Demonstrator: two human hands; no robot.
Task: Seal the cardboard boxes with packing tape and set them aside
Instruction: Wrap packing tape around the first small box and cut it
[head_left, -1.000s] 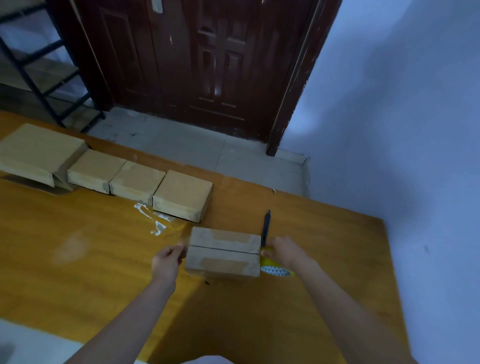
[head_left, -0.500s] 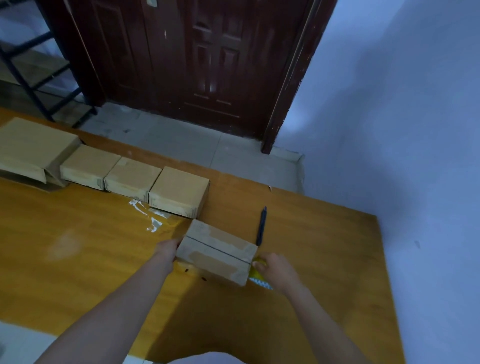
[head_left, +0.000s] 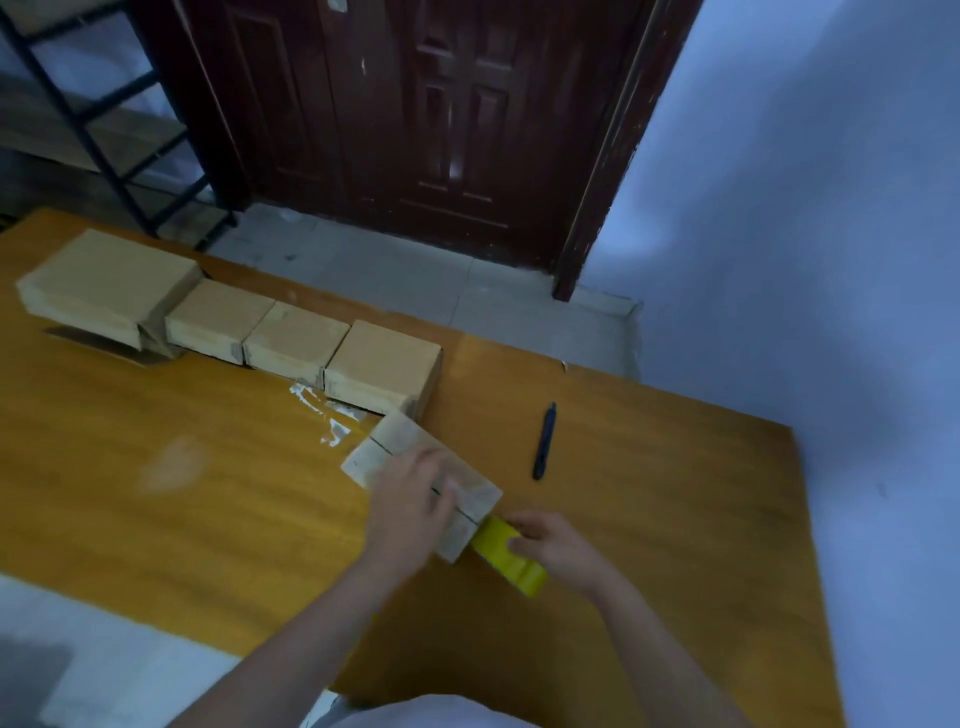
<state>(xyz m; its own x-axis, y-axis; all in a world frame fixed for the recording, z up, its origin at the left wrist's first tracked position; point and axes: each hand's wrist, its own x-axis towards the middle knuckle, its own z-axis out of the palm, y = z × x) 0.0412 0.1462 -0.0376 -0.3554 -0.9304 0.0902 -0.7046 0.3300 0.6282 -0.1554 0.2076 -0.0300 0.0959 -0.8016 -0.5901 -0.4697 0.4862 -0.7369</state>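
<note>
Left hand (head_left: 410, 512) flat on the cardboard box (head_left: 400, 447), fingers spread and pressing its top; right hand (head_left: 556, 540) grips the yellow tape roll (head_left: 506, 553) at the box's near-right end.

Surface: orange wooden table (head_left: 182, 519), one corner against a pale blue wall (head_left: 805, 208); dark red door (head_left: 415, 104) beyond a grey tiled floor (head_left: 405, 275), black metal shelf frame (head_left: 78, 119) far left. Four more boxes in a row (head_left: 291, 343) along the far edge, a larger one leftmost, tape scraps (head_left: 327, 415) in front. Dark pen-like tool (head_left: 544, 441) lies just right of the box. Versus 0.5 s ago: box rotated further, left hand moved from its left side onto the top, tape roll more exposed. Box long axis runs diagonally, far-left to near-right, flap seam along it; far corner close to the row's rightmost box.
</note>
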